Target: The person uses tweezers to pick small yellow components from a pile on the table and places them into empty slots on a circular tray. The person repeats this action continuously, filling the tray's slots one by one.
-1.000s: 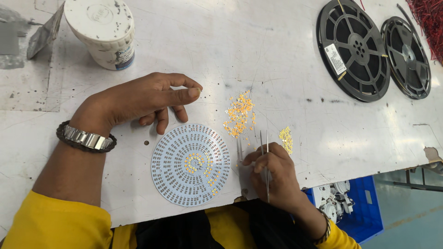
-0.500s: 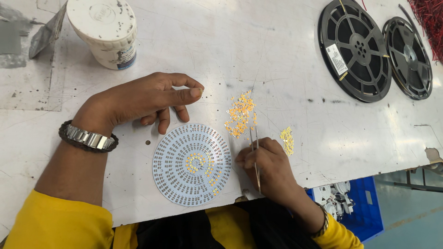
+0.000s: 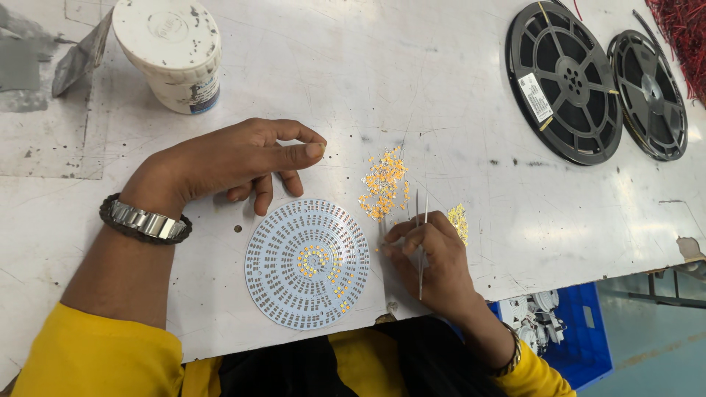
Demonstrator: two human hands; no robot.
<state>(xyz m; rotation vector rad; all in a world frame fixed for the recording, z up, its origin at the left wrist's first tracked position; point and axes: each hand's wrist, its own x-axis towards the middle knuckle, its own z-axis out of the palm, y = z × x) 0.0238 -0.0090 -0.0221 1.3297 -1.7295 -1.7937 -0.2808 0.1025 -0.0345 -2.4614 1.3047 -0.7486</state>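
A round white circuit board with rings of small pads lies near the table's front edge, and a few yellow chips sit at its centre. My left hand rests just above the board with its fingers loosely curled, holding nothing; a metal watch is on that wrist. My right hand grips thin metal tweezers at the board's right edge. Their prongs point away from me toward a loose pile of yellow chips. A smaller pile of chips lies right of my hand.
A white plastic tub stands at the far left. At the far right lie two black component reels, with red wires in the corner. A blue crate sits below the table edge.
My right hand has shifted slightly along the board's right edge and the tweezers have swung more upright. My left hand has stayed in place.
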